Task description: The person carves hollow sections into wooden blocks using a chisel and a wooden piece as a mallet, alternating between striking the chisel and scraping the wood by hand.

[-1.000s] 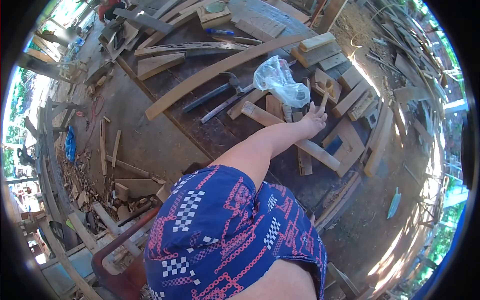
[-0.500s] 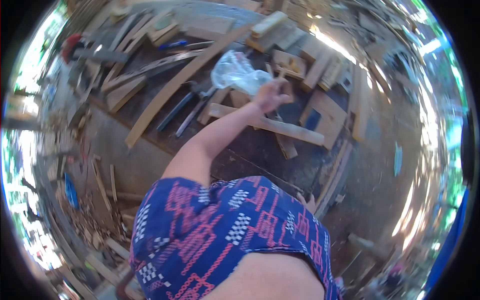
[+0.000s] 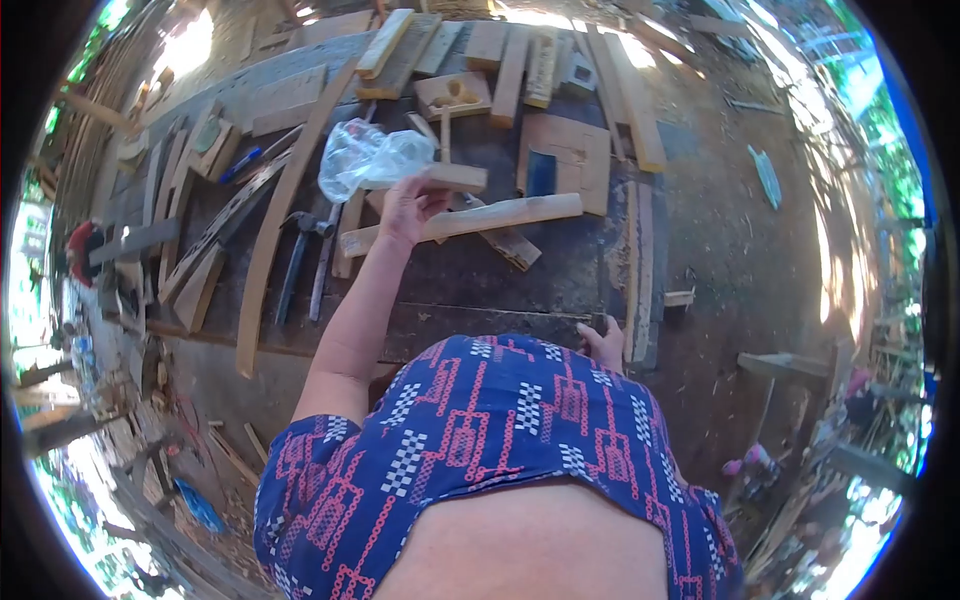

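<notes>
My left hand [image 3: 406, 210] is closed around the near end of a small pale wooden block [image 3: 460, 178], above the workbench. A thin upright stick [image 3: 445, 135] meets the block; whether they are joined I cannot tell. Right behind this hand lies a crumpled clear plastic bag [image 3: 365, 158]. A long pale wooden strip [image 3: 500, 217] passes just beneath the fingers. My right hand [image 3: 604, 345] rests at the bench's near edge with curled fingers, by a thin dark rod; what it grips is too small to make out.
A hammer [image 3: 293, 265] lies left of my left arm, beside a long curved board [image 3: 290, 215]. Farther back sit a block with carved hollows [image 3: 455, 95] and several offcuts. A square board [image 3: 590, 150] lies to the right. A red-handled saw [image 3: 82, 252] is at far left.
My view has shifted, so the bench appears farther left. My left hand now shows the small wooden block in its fingers. The right hand's fingers, spread before, are now more curled.
</notes>
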The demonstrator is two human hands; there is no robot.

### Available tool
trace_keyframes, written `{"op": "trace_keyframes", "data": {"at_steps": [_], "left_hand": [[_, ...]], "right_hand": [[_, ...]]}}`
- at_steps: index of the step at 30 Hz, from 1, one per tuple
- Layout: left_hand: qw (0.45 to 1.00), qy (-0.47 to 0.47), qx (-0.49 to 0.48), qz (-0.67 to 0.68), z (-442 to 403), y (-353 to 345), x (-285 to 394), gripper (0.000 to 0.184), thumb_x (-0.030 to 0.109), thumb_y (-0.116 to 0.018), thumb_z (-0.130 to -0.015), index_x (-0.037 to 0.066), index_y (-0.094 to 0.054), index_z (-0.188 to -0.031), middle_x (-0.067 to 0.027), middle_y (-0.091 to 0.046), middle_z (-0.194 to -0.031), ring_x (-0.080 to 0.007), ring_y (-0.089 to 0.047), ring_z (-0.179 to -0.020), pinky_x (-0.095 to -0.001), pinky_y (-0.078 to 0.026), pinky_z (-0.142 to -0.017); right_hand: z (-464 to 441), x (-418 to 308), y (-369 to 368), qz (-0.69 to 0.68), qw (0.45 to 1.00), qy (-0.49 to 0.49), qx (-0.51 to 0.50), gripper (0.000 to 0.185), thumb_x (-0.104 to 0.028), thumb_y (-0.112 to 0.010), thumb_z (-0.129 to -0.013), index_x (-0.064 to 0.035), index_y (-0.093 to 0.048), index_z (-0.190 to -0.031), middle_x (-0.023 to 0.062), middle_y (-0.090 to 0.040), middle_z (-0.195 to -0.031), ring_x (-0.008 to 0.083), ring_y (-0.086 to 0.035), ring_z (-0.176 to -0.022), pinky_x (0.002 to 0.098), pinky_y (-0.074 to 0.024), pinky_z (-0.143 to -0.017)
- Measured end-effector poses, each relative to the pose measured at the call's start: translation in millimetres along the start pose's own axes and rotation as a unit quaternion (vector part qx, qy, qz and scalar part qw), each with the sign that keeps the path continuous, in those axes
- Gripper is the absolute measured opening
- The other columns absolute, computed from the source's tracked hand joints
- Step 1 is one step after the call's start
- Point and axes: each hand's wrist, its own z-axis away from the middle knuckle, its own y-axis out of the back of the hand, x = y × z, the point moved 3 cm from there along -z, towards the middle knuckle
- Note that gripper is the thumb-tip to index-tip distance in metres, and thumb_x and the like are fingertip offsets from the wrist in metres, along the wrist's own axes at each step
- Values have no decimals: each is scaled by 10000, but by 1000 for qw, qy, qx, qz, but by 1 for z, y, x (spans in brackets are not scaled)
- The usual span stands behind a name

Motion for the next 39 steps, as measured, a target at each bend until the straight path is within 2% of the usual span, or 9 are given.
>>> {"op": "trace_keyframes", "data": {"at_steps": [2, 7, 14, 16, 18, 20, 24, 32, 39], "left_hand": [[986, 55, 154, -40, -5, 1, -5, 477, 311, -689, -831, 35, -495, -1169, -124, -614, -971, -237, -665, -757, -391, -580, -675], [981, 103, 121, -112, -29, -16, -13, 442, 404, -689, -823, 88, -530, -1089, -113, -587, -895, -205, -642, -648, -325, -557, -545], [911, 24, 159, -379, -21, -35, -24, 861, 387, -724, -796, 53, -255, -1435, -169, -581, -1085, -217, -636, -764, -322, -541, -609], [783, -148, 124, -591, -5, -40, -31, 920, 383, -778, -731, 64, -272, -1430, -183, -584, -1087, -269, -620, -876, -394, -516, -742], [787, -126, 58, -601, 14, -50, -35, 981, 397, -809, -661, 100, -282, -1433, -166, -550, -1178, -317, -551, -1065, -479, -420, -914], [562, -191, -110, -797, 32, -71, -46, 978, 388, -806, -641, 122, -293, -1430, -134, -501, -1242, -311, -460, -1184, -483, -343, -1015], [460, -212, -121, -854, 31, -68, -67, 1079, 344, -827, -575, 172, -235, -1460, -108, -457, -1256, -304, -390, -1247, -512, -245, -1082], [459, -241, -234, -822, 3, -68, -58, 947, 325, -821, -582, 176, -353, -1392, -80, -494, -1131, -278, -463, -1143, -481, -295, -1027], [503, -251, -103, -821, -24, -68, -53, 902, 349, -820, -592, 185, -394, -1370, -98, -551, -1150, -284, -495, -1123, -428, -343, -969]], "right_hand": [[6, -7, -1, -3, 1000, -10, 20, 288, -154, -738, -756, -21, -549, -928, 44, -558, -692, 111, -542, -513, 265, -485, -403], [8, -10, -3, -10, 1000, -17, 5, 290, -153, -733, -755, -18, -549, -934, 40, -567, -669, 107, -534, -477, 251, -464, -390], [9, -9, -4, -30, 999, -17, 12, 290, -161, -737, -752, -27, -552, -931, 29, -563, -645, 105, -535, -453, 243, -449, -382], [9, -10, -4, -29, 999, -15, 14, 287, -161, -738, -752, -29, -552, -927, 29, -563, -649, 102, -533, -459, 245, -451, -384], [10, -13, -3, -27, 999, -14, 13, 283, -161, -738, -753, -31, -552, -924, 29, -564, -653, 98, -531, -465, 246, -454, -386], [12, -15, -4, -27, 999, -24, 9, 277, -158, -738, -754, -33, -552, -915, 33, -568, -669, 98, -531, -486, 251, -463, -395], [13, -18, -4, -20, 1000, -23, 8, 274, -155, -736, -753, -30, -551, -912, 39, -573, -686, 100, -532, -508, 257, -473, -404], [10, -13, -3, -29, 999, -18, 12, 287, -160, -734, -752, -14, -542, -906, 50, -584, -702, 109, -541, -517, 260, -478, -404], [16, -22, -4, -29, 999, -25, 14, 292, -164, -733, -756, -13, -542, -916, 57, -586, -701, 110, -543, -515, 260, -476, -403]]}}
